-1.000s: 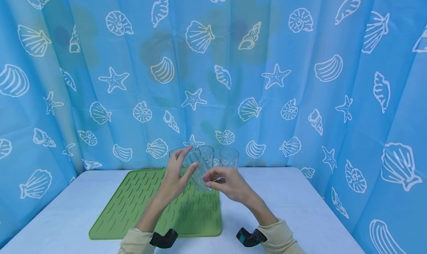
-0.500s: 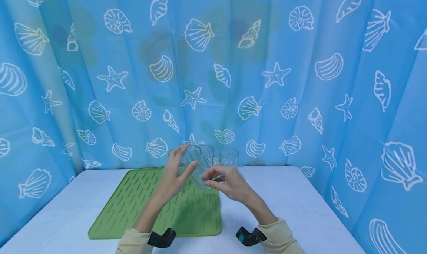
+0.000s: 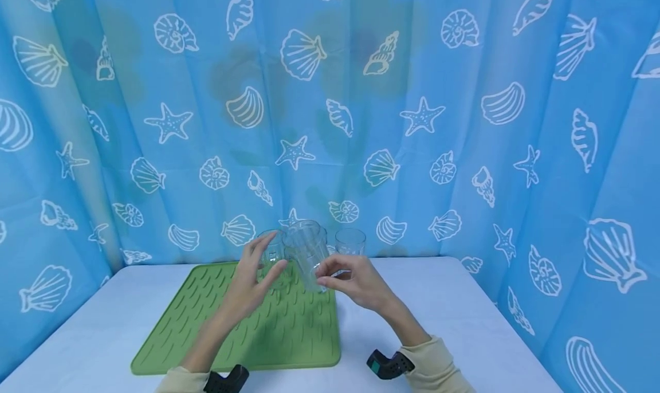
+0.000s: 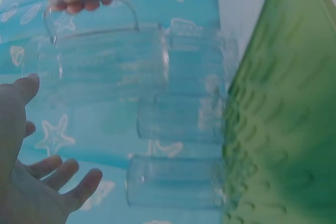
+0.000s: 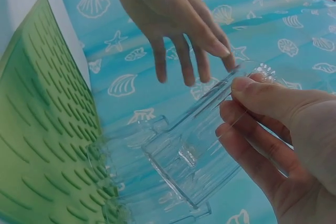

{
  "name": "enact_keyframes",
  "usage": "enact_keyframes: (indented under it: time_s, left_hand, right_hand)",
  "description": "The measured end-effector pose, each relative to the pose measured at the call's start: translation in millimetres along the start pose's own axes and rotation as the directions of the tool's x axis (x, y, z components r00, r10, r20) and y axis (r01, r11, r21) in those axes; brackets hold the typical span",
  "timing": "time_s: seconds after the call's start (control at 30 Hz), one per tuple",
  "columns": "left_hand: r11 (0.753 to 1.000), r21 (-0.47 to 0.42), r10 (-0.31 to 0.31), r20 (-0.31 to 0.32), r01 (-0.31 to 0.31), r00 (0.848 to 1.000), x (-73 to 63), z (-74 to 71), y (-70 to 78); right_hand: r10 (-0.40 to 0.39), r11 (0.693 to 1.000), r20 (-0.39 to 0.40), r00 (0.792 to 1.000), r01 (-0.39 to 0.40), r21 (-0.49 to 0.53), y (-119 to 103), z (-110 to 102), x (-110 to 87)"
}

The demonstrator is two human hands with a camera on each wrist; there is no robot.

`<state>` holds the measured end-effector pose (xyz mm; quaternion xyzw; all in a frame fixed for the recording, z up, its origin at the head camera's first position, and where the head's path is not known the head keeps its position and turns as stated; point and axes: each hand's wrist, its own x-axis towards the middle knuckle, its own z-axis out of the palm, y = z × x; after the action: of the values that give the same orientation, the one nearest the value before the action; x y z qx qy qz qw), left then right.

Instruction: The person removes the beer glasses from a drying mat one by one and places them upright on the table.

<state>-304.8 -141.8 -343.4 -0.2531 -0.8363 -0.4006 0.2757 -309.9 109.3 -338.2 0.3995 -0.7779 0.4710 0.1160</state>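
A clear glass pitcher [image 3: 305,247] is held tilted over the back of the green ridged mat [image 3: 227,335]. My right hand [image 3: 356,281] pinches its handle, which arches from the side of the pitcher [image 4: 110,66] in the left wrist view. To the left of the pitcher is my left hand [image 3: 251,281], fingers spread and holding nothing. Drinking glasses stand behind: one glass [image 3: 352,241] on the right, another glass [image 3: 271,250] behind the left fingers, and a third mostly hidden by the pitcher. In the left wrist view, one glass [image 4: 176,182] is nearest the left fingertips.
The mat lies on a white-covered table [image 3: 438,318], left of centre, its far edge near the glasses. A blue curtain [image 3: 423,169] with white shell prints hangs around the back and sides. Black straps [image 3: 389,364] sit at both wrists.
My left hand has drawn away from the pitcher, to the left and slightly down. The pitcher has turned more upright in the right hand, which stays in nearly the same place.
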Motion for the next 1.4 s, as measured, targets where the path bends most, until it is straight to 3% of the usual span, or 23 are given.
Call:
enact_keyframes:
  time_s: [0.37,0.67,0.87,1.1,1.27,1.4]
  left_hand:
    - [0.986,0.167,-0.011,0.036,0.005,0.999,-19.8,-16.4,-21.4]
    - [0.960,0.267,-0.116,0.117,0.081,0.986,-44.7,-26.6,-39.0]
    - [0.948,0.308,-0.133,0.142,0.084,0.981,-58.7,-31.4,-48.3]
    - [0.929,0.341,-0.224,0.209,0.143,0.952,-65.7,-31.7,-54.1]
    - [0.920,0.362,-0.246,0.234,0.151,0.940,-68.9,-33.6,-54.9]
    - [0.900,0.405,-0.293,0.283,0.163,0.913,-70.2,-35.1,-54.7]
  right_hand:
    - [0.010,1.000,-0.026,1.000,-0.010,-0.010,6,-9,-4.3]
    - [0.020,1.000,-0.053,0.998,-0.019,0.015,10,-20,-8.5]
    - [0.020,0.999,-0.073,0.997,-0.018,0.031,13,-26,-12.2]
    - [0.020,0.999,-0.086,0.996,-0.017,0.038,17,-30,-14.4]
    - [0.042,0.999,-0.109,0.993,-0.040,0.020,13,-37,-15.4]
    - [0.047,0.999,-0.134,0.990,-0.044,0.025,15,-44,-15.2]
